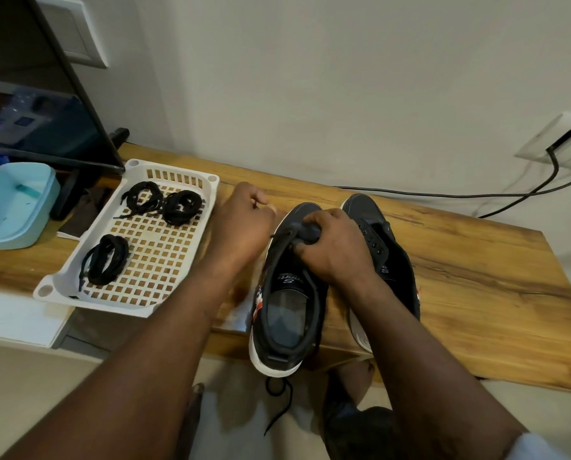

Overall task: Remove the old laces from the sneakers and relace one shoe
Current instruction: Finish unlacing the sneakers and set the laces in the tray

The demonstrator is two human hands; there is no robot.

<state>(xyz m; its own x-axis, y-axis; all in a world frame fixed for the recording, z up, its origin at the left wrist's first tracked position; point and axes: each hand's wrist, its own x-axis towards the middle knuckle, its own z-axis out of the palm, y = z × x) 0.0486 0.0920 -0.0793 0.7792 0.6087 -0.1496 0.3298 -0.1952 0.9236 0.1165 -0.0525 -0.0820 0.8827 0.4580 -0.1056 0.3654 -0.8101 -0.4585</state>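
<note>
Two black sneakers with white soles stand side by side on the wooden bench. My right hand (332,247) grips the tongue of the near sneaker (287,313) at its lace area. A black lace (282,235) runs from that shoe's eyelets toward my left hand (244,227), which is curled just left of the toe and appears to pull it. Another stretch of the lace (279,403) hangs below the heel over the bench edge. The far sneaker (382,250) lies to the right with bare eyelets, partly hidden by my right arm.
A white perforated basket (164,260) at the left holds three coiled black laces (106,260). A light blue container (15,207) and a dark monitor (45,121) stand further left. Cables (443,194) run along the wall to a socket (560,141). The wooden bench (476,277) extends right.
</note>
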